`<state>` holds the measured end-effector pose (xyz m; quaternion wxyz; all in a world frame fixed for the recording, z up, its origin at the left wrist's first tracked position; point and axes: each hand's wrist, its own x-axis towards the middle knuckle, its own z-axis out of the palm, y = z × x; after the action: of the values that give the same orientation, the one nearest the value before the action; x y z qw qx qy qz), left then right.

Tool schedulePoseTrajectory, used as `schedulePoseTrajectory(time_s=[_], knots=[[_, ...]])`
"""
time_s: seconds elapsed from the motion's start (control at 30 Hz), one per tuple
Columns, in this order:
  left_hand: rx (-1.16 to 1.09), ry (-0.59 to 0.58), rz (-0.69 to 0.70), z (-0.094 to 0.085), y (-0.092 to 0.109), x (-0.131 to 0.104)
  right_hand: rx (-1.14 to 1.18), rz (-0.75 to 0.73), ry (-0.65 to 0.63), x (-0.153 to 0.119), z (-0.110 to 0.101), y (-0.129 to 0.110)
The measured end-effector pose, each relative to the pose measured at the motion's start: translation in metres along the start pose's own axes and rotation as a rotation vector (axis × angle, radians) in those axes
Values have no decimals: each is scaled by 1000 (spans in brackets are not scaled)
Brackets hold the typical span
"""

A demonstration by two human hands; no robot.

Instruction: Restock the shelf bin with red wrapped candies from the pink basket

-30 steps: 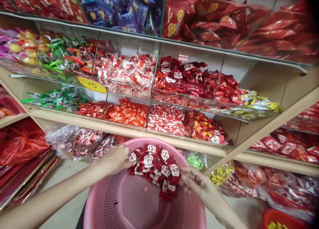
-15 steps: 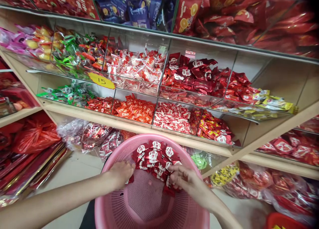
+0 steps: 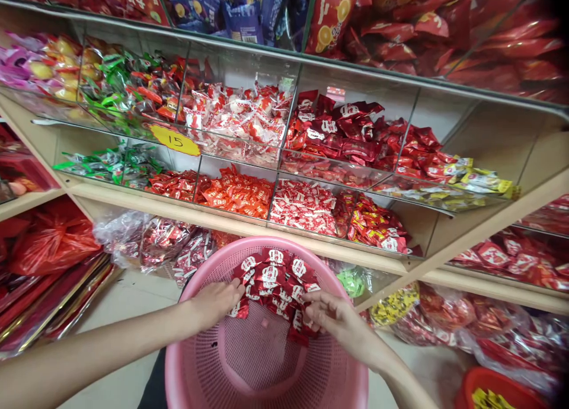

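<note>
head view: a round pink plastic mesh basket (image 3: 262, 367) sits at the lower centre of the frame, with a cluster of small dark red wrapped packets printed in white (image 3: 271, 278) lying inside it, against the far side of its wall. more of its floor shows bare toward the bottom of the frame. the left hand (image 3: 220, 302) reaches in from the lower left, its fingers bent and close together at the left edge of the cluster; whether they pinch a packet i cannot tell. the right hand (image 3: 331, 317) comes from the lower right, thumb and fingers curled, the fingertips at the right edge of the cluster; its grip too i cannot tell.

behind the basket, a pale wooden shelf edge (image 3: 146, 206) crosses the centre of the frame. above it, clear compartments hold bright orange packets (image 3: 237, 194) and tiny red-and-white wrapped pieces (image 3: 304, 207); on the tier higher up are larger dark red packets (image 3: 338, 124), and a yellow tag marked 15 (image 3: 175, 140) hangs left of centre. shiny blue packets (image 3: 242, 15) fill a compartment at the top centre. a knotted red plastic bag (image 3: 53, 243) lies at the left, and a red tub (image 3: 466, 385) with yellow wrapped pieces (image 3: 491, 399) stands at the lower right.
</note>
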<state>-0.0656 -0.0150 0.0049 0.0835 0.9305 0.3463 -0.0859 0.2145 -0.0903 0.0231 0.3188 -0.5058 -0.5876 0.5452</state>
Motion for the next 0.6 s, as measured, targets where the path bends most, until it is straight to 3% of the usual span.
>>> schedulePoseTrajectory(time_s=[0.1, 0.2, 0.47, 0.6], knots=[[118, -26, -2, 1, 2, 2, 0, -9, -1, 2, 0, 2], [144, 46, 55, 6, 1, 5, -5, -3, -4, 3, 0, 3], [284, 88, 61, 28, 2, 13, -17, -13, 16, 6, 0, 6], [285, 58, -58, 36, 2, 24, -140, -83, 51, 12, -11, -21]])
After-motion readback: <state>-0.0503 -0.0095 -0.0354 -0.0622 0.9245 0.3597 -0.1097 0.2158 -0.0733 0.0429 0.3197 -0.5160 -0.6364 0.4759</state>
